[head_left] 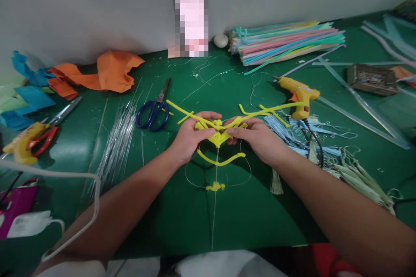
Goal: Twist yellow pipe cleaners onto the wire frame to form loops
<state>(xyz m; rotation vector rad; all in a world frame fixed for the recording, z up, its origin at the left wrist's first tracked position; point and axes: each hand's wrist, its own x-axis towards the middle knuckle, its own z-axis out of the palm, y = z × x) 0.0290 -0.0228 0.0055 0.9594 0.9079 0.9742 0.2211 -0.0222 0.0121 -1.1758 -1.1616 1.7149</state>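
- Far left of the green table (pixel 182 216): orange-handled scissors (pixel 63 114) lie against a yellow glue gun (pixel 19 145); orange paper (pixel 113 71) sits behind, by the wall.
- Next: a loose sheaf of silver strips (pixel 118 138), then blue-handled scissors (pixel 158 103), tips pointing away from the person.
- Left hand (pixel 191 136): narrow grip, thumb and fingers closed on the left side of a yellow fuzzy-stem piece (pixel 218 138).
- The piece: held directly between the two hands, in front of the person. Its folded middle narrows to a point on the person's side. Long axis runs crosswise, left to right; the two longest ends spread outward and away in a shallow V, one past each hand. Neither hand is clearly nearer the middle; both touch the piece.
- On the person's side of that point: a curved yellow stem (pixel 221 164), then a small yellow knot (pixel 215 187) on a thin wire (pixel 213 225). Whether these hang or rest on the table, I cannot tell.
- Right hand (pixel 255 132): likewise pinched narrow, on the piece's right side.
- Farther right: blue tassels (pixel 286 136) near the right forearm, and a second glue gun (pixel 302 95) beyond them.
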